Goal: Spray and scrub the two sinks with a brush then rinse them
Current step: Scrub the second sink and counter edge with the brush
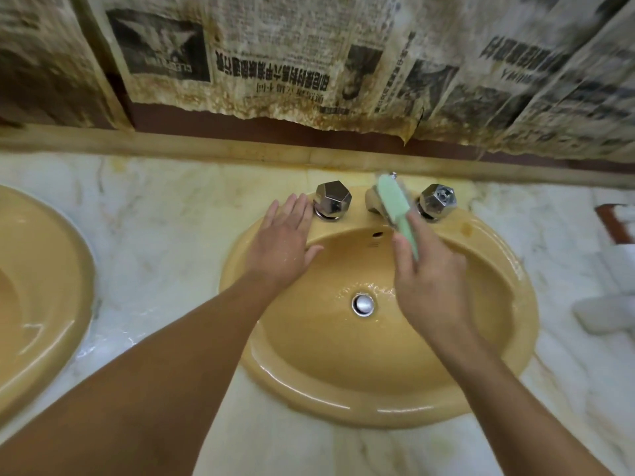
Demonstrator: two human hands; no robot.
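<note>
Two yellow sinks are sitting in the marble counter (165, 214): the left sink (44, 286) is showing only partly at the frame edge, and the right sink (378, 383) is lying wet under your arms. Your left hand (281, 245) is resting flat, fingers spread, on its rim beside the left tap knob (332, 200). Your right hand (429, 280) is gripping the green brush (395, 204), whose head is lying against the spout (371, 201), partly covering it, just left of the right tap knob (438, 201). Stained newspaper (275, 63) is hanging behind.
</note>
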